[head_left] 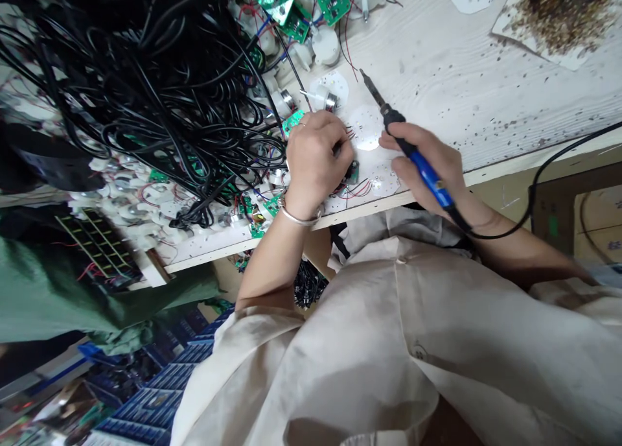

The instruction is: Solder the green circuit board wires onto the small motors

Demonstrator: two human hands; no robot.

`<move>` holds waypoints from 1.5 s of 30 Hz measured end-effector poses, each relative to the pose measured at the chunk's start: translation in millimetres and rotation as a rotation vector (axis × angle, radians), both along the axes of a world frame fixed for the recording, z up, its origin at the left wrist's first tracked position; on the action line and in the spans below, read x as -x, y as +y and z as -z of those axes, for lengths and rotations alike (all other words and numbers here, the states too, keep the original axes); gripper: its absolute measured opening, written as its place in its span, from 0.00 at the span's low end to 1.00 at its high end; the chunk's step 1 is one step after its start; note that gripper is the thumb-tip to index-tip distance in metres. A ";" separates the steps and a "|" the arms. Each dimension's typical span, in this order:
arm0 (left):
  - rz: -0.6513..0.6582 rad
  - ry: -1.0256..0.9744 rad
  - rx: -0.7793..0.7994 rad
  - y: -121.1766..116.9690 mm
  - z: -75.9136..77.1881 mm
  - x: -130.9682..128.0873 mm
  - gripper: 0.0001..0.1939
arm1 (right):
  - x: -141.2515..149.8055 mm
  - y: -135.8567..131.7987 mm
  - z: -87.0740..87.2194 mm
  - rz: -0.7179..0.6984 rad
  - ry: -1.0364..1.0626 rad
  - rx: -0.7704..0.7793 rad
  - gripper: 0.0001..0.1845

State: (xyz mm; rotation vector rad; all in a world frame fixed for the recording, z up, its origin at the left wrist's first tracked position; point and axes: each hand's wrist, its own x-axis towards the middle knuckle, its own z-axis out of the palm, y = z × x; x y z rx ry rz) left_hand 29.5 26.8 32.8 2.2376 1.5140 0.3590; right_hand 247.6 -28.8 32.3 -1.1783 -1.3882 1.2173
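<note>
My right hand [427,167] is closed around the blue handle of a soldering iron [427,174], whose metal tip points up and left, above the bench and touching nothing. My left hand [318,149], with a silvery bangle at the wrist, rests curled at the front of the bench. What its fingers grip is hidden beneath it. A small green circuit board [293,122] shows beside its knuckles, and thin red wires [358,189] stick out on its right side. Between the hands lies a round white plate [365,128] dotted with small marks.
A big tangle of black cables [160,89] covers the left of the bench [437,63]. White round parts and green boards [333,0] pile up behind it. At the far right, brown-black residue [564,8] sits on a pale sheet. The iron's black cord [534,187] trails off right.
</note>
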 end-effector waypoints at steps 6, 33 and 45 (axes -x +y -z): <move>0.072 -0.061 0.036 3.1 3.5 9.6 0.07 | 1.6 -4.5 -5.3 0.294 0.199 0.188 0.18; 0.070 -0.060 0.050 3.7 7.0 10.0 0.09 | 0.9 5.4 -11.4 0.193 0.285 0.335 0.13; 0.085 -0.069 0.044 3.1 11.7 13.5 0.09 | 1.6 5.6 6.2 0.252 0.358 0.236 0.16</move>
